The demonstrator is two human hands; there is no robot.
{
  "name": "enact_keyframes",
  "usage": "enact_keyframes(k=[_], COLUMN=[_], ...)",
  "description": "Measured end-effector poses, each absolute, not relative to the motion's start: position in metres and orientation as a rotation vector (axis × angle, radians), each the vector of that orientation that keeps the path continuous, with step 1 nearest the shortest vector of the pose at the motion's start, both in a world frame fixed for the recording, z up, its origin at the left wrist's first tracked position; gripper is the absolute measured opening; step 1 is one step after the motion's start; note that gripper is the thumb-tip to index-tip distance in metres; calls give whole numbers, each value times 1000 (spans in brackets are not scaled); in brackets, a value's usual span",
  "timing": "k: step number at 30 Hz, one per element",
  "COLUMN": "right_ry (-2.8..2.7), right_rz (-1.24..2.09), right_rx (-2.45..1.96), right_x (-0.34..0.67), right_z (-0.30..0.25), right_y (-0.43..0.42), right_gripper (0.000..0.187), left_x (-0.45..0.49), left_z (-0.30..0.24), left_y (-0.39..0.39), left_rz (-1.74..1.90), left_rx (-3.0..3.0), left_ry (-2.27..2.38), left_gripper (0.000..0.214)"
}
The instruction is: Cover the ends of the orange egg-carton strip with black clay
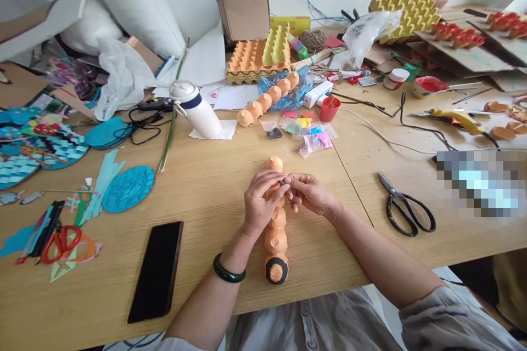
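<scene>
A small dark piece (282, 182) is pinched between the nearly closed fingertips of the left hand (263, 197) and right hand (309, 194), presumably for fine control. Beneath, the orange cup strip (275, 241) points toward the worktop's (206, 269) near edge, seemingly for easy reach; scissors (405, 205) lie rightward, back from that edge.

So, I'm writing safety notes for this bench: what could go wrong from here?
The small dark piece between the fingers could slip and fall. The phone lies close to the table's front edge, where the left forearm might nudge it off. The black-handled scissors lie beside the right forearm, which could brush them.
</scene>
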State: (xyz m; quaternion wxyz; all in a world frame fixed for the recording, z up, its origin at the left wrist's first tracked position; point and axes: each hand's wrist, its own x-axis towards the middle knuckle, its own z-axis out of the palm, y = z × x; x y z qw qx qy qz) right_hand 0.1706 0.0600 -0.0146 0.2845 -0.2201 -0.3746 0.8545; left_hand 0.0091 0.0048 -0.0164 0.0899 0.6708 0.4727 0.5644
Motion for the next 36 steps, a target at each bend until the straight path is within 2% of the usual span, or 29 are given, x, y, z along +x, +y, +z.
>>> enact_keyframes(k=[2, 4, 7, 9, 14, 18, 19, 22, 23, 28, 34, 36], right_ry=[-999, -980, -944, -938, -966, -959, -963, -948, -950, -967, -989, -989], right_rz=[2314, 2337, 2338, 2321, 2320, 2335, 2334, 2311, 2302, 2257, 2202, 2189], right_rx=[-587, -585, -587, -598, -617, -609, -611, -644, -651, -691, -718, -726], right_x=[170, 171, 171, 171, 169, 171, 171, 172, 172, 170, 170, 170], right_z=[-14, -13, -12, -13, -14, -10, -8, -5, -5, -2, -1, -1], right_y=[59, 59, 60, 60, 59, 58, 59, 61, 61, 61, 61, 61], right_gripper=[45, 45, 41, 40, 46, 43, 41, 39, 39, 44, 44, 44], left_x=[9, 8, 8, 8, 10, 8, 7, 5, 5, 3, 2, 2], left_z=[-18, -18, -18, -18, -18, -19, -19, -20, -19, -18, -19, -18], left_y=[5, 5, 4, 4, 4, 5, 5, 5, 6, 8, 9, 9], left_rz=[1703, 1703, 1651, 1649, 1699, 1712, 1716, 1635, 1620, 1671, 1632, 1608], left_rx=[1975, 1960, 1960, 1954, 1912, 1818, 1797, 1750, 1742, 1865, 1905, 1907], left_ry=[1414, 1417, 1416, 1406, 1399, 1386, 1375, 1343, 1351, 1366, 1389, 1409], left_gripper=[6, 5, 22, 27, 15, 11, 12, 37, 38, 12, 26, 25])
